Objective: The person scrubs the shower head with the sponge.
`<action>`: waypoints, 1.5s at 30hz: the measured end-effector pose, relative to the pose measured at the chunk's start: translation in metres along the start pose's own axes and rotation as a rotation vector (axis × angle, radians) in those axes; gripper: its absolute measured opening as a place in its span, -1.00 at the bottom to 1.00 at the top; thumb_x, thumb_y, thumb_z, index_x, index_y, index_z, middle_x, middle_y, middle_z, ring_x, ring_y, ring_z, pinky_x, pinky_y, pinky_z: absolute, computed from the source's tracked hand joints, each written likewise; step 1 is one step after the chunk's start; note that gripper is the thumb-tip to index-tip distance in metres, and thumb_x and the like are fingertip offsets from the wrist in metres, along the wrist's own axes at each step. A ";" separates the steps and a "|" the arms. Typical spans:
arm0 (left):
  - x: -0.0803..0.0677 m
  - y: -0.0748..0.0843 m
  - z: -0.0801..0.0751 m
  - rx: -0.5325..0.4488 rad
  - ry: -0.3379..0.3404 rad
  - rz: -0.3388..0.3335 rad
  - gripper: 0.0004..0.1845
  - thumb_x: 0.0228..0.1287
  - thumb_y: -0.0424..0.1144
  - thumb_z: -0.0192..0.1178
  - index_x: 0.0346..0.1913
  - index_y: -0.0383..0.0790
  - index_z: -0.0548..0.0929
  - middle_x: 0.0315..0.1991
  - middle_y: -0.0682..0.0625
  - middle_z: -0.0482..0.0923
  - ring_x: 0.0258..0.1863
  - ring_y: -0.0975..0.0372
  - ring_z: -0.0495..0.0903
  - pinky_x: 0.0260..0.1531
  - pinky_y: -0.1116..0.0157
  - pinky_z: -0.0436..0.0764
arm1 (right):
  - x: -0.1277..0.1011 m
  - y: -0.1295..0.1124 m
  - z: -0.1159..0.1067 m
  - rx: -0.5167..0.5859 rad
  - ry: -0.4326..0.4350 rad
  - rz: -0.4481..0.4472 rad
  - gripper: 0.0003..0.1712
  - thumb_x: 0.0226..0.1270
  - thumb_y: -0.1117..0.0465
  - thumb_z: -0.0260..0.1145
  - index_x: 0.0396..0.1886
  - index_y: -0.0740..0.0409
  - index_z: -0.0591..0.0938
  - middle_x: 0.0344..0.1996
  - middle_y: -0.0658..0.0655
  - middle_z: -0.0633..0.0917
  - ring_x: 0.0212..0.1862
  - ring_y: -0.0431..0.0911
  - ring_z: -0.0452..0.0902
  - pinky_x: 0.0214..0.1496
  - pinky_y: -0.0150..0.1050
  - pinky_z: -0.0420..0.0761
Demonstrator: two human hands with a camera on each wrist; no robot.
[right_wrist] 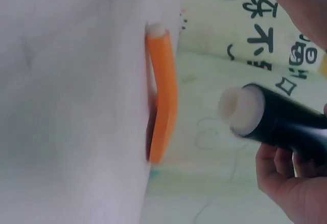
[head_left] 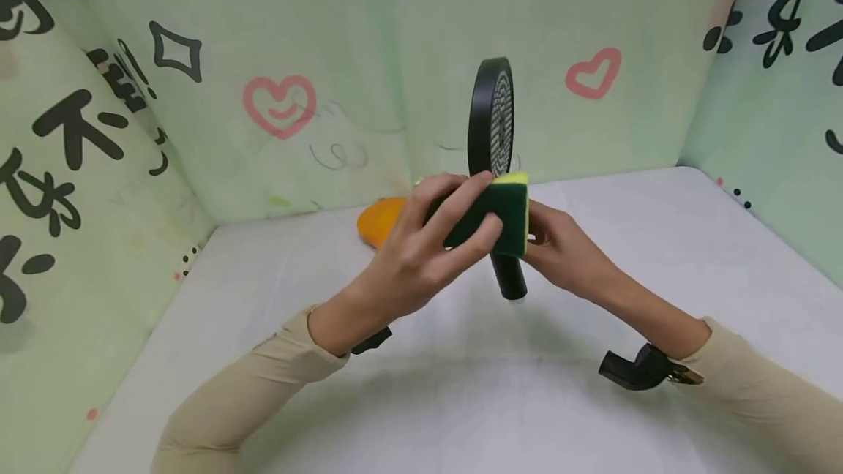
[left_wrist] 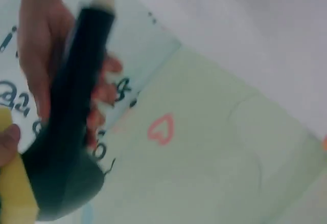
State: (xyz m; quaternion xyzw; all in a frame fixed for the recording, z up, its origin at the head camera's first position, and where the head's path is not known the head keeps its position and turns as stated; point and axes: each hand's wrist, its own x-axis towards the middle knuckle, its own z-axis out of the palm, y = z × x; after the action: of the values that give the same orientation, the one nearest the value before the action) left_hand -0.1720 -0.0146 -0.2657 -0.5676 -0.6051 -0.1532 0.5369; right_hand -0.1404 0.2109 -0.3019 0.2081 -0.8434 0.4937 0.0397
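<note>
A black shower head [head_left: 490,119] stands upright above the table, its nozzle face turned to the right. My right hand [head_left: 563,247] grips its handle; in the right wrist view the fingers curl under the black handle [right_wrist: 294,124], whose white connector end faces the camera. My left hand [head_left: 421,247] holds a green and yellow sponge [head_left: 510,218] against the near side of the shower head, below its round top. The sponge hides part of the neck and most of the right fingers. In the left wrist view a finger lies on the yellow side of the sponge [left_wrist: 20,193].
An orange shower head [right_wrist: 164,88] with a white connector lies on the white table [head_left: 593,415] behind my left hand. Light green panels [head_left: 356,57] with drawings and black writing enclose the back and both sides. Black wrist devices [head_left: 635,370] hang under both forearms.
</note>
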 end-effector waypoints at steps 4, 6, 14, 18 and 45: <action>0.015 -0.014 -0.011 -0.114 0.088 -0.191 -0.53 0.17 -0.36 0.50 0.06 -0.34 0.51 0.17 -0.41 0.49 0.13 -0.18 0.46 0.14 0.07 0.61 | -0.007 0.003 0.006 0.038 -0.056 -0.011 -0.37 0.46 0.22 0.35 0.47 0.08 0.42 0.13 0.11 0.67 0.10 -0.04 0.66 0.11 -0.16 0.67; 0.027 -0.023 -0.019 -0.336 0.086 -0.357 -0.47 0.14 -0.39 0.51 0.10 -0.38 0.47 0.17 -0.37 0.48 0.16 -0.11 0.49 0.14 0.10 0.61 | -0.010 0.007 0.007 0.035 -0.077 -0.037 -0.34 0.43 0.24 0.37 0.48 0.07 0.41 0.08 0.09 0.68 0.08 -0.08 0.67 0.07 -0.22 0.69; 0.039 -0.040 -0.017 -1.133 -0.065 -0.982 -0.54 0.32 -0.52 0.27 0.13 -0.13 0.34 0.15 -0.20 0.50 0.12 0.01 0.57 0.06 0.06 0.64 | -0.020 0.012 -0.004 0.346 -0.222 -0.260 -0.50 0.46 0.47 0.24 0.34 0.18 0.47 -0.01 0.13 0.65 0.03 -0.01 0.65 0.14 -0.20 0.66; 0.022 -0.022 0.002 -1.330 -0.062 -1.031 -0.46 0.27 -0.53 0.32 0.13 -0.12 0.27 0.19 -0.24 0.43 0.16 -0.03 0.53 0.16 0.06 0.62 | -0.016 0.004 -0.004 0.892 -0.482 -0.410 -0.48 0.59 0.35 0.10 0.45 0.32 0.28 0.10 0.19 0.60 0.09 0.05 0.57 0.23 -0.09 0.59; 0.020 0.000 -0.003 -1.396 0.444 -1.209 -0.53 0.35 -0.56 0.23 0.14 -0.02 0.38 0.09 -0.09 0.48 0.02 0.08 0.59 0.10 0.14 0.63 | -0.015 -0.007 0.010 1.391 -0.840 -0.316 -0.43 0.69 0.13 -0.07 0.56 0.21 0.15 0.15 0.15 0.53 0.14 0.01 0.51 0.32 -0.09 0.47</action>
State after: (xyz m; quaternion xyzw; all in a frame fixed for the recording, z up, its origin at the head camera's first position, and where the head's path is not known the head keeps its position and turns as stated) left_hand -0.1664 -0.0065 -0.2480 -0.3090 -0.4522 -0.8366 0.0092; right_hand -0.1228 0.2038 -0.3050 0.4683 -0.2510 0.7725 -0.3478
